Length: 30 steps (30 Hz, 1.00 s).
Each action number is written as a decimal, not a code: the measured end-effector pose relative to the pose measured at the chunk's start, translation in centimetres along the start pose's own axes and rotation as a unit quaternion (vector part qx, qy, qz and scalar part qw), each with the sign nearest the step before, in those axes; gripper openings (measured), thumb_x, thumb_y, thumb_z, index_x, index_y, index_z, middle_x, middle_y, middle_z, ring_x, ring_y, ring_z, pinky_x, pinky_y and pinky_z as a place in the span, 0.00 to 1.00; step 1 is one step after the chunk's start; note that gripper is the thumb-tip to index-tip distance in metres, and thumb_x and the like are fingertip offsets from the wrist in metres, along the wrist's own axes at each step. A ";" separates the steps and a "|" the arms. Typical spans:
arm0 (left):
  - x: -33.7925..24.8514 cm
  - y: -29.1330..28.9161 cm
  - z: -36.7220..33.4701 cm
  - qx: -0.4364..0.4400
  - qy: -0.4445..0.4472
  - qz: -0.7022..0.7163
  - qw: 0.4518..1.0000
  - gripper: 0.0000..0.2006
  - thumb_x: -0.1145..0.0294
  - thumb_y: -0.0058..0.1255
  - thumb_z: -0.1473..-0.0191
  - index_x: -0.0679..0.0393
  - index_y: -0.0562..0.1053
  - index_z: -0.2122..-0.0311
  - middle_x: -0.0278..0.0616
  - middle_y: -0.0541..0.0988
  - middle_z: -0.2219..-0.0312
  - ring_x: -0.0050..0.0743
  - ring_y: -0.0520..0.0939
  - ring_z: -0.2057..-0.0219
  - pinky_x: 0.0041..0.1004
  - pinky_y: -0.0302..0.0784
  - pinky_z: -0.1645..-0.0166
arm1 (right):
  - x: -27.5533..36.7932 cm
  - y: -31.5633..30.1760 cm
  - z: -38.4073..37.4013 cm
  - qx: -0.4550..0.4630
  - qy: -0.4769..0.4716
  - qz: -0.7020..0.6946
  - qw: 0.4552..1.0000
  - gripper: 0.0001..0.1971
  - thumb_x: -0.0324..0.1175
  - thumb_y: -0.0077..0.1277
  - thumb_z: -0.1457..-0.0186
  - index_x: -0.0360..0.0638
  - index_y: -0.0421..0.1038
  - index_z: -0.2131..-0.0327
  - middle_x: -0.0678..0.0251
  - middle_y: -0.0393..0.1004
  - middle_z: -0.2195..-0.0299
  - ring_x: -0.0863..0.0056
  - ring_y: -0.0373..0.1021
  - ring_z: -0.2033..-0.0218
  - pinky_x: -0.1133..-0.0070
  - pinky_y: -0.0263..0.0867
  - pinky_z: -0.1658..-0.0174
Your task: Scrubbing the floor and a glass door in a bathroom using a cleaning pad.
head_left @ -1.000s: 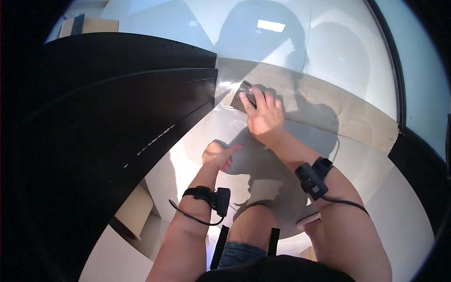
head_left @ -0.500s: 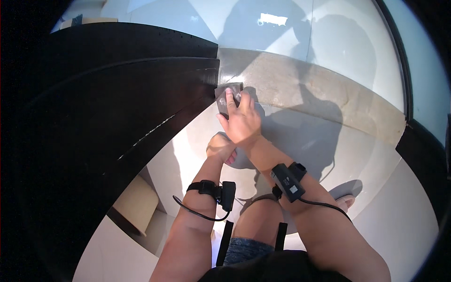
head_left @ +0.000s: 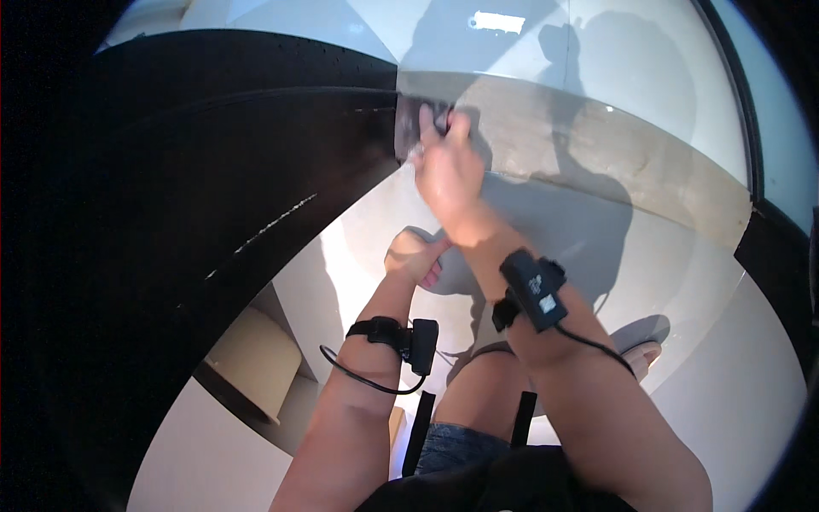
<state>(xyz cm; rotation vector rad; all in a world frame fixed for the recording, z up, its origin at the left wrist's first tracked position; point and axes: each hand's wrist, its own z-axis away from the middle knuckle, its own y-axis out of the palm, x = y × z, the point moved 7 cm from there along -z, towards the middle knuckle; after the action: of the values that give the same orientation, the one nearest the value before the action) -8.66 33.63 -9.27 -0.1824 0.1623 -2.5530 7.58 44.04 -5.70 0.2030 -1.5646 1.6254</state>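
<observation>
My right hand (head_left: 448, 166) is stretched forward and grips a small dark rectangular object (head_left: 409, 128), mostly hidden by the fingers. It holds the object against the corner of a large black furniture surface (head_left: 213, 145). My left hand (head_left: 415, 256) hangs lower and nearer to me, its fingers curled into a loose fist with nothing visible in it. It is apart from the black surface. Each wrist carries a black strap-on device, on the left wrist (head_left: 409, 340) and on the right wrist (head_left: 533, 286).
The black furniture fills the left side of the view. A beige strip (head_left: 597, 145) crosses the pale floor beyond my right hand. A beige box-like thing (head_left: 252, 358) sits below the furniture's edge. My foot (head_left: 640, 350) shows at the right.
My right hand has carried the dark object left and forward, from over the pale floor to the corner of the black surface. The left hand stayed low with fingers curled.
</observation>
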 end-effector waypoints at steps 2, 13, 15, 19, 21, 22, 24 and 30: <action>-1.2 -0.2 -1.0 0.007 0.014 0.022 1.000 0.26 0.47 0.54 0.57 0.65 0.71 0.84 0.42 0.74 0.87 0.29 0.76 0.87 0.26 0.75 0.80 | -0.9 0.6 2.5 0.011 -0.022 0.000 1.000 0.29 0.33 0.58 0.62 0.48 0.65 0.51 0.57 0.59 0.58 0.62 0.66 0.61 0.70 0.66 0.64; -0.8 -1.0 0.1 -0.030 0.012 -0.006 0.999 0.27 0.47 0.58 0.59 0.65 0.69 0.89 0.43 0.72 0.91 0.31 0.73 0.91 0.27 0.73 0.85 | -0.5 0.1 1.9 0.000 -0.098 0.059 0.993 0.25 0.33 0.58 0.64 0.50 0.70 0.56 0.61 0.64 0.66 0.65 0.66 0.63 0.71 0.60 0.65; -1.1 -0.7 0.0 -0.023 0.027 0.022 0.999 0.25 0.51 0.55 0.56 0.66 0.69 0.87 0.44 0.72 0.90 0.33 0.74 0.91 0.28 0.73 0.86 | -1.4 -0.4 5.7 -0.002 -0.119 0.029 0.992 0.25 0.34 0.58 0.64 0.50 0.69 0.55 0.61 0.64 0.66 0.66 0.66 0.62 0.71 0.59 0.64; -1.2 0.0 -0.6 0.001 0.062 0.013 0.998 0.27 0.46 0.52 0.56 0.65 0.71 0.86 0.42 0.73 0.89 0.30 0.76 0.87 0.25 0.74 0.81 | -0.6 0.3 4.0 0.033 -0.122 0.056 0.990 0.28 0.34 0.57 0.63 0.49 0.68 0.53 0.62 0.64 0.65 0.68 0.65 0.62 0.72 0.58 0.64; -0.9 -0.1 -1.0 -0.008 0.053 -0.006 0.999 0.28 0.44 0.54 0.58 0.66 0.71 0.85 0.42 0.73 0.89 0.30 0.76 0.87 0.25 0.74 0.81 | -0.9 -0.3 4.2 0.050 -0.119 0.055 0.990 0.29 0.35 0.58 0.64 0.48 0.67 0.52 0.61 0.64 0.64 0.68 0.65 0.61 0.72 0.57 0.63; -1.4 -0.2 -0.8 -0.009 0.058 -0.007 0.998 0.28 0.44 0.54 0.58 0.66 0.71 0.85 0.42 0.73 0.89 0.30 0.76 0.87 0.25 0.74 0.81 | -1.1 -0.6 4.0 0.060 -0.121 0.050 0.990 0.29 0.35 0.58 0.64 0.48 0.67 0.52 0.61 0.64 0.64 0.68 0.65 0.61 0.73 0.57 0.63; -1.0 -0.2 -0.5 -0.014 0.017 -0.023 0.999 0.29 0.42 0.55 0.60 0.66 0.71 0.86 0.42 0.73 0.89 0.30 0.76 0.87 0.26 0.74 0.81 | -4.0 -3.0 5.2 0.025 -0.144 0.086 0.985 0.29 0.34 0.55 0.61 0.49 0.64 0.50 0.61 0.65 0.63 0.66 0.65 0.61 0.71 0.59 0.65; -1.3 -0.2 0.3 -0.026 0.035 -0.046 0.998 0.31 0.39 0.56 0.62 0.64 0.70 0.87 0.41 0.73 0.89 0.29 0.75 0.88 0.25 0.73 0.80 | -17.8 -16.0 8.1 0.075 -0.026 0.235 0.969 0.32 0.37 0.57 0.60 0.57 0.60 0.46 0.58 0.64 0.56 0.63 0.62 0.55 0.68 0.59 0.56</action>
<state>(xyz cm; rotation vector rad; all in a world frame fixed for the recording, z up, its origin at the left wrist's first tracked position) -7.61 34.53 -9.04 -0.1224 0.2526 -2.6491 25.76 26.65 -3.47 -0.0534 -1.6105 2.1227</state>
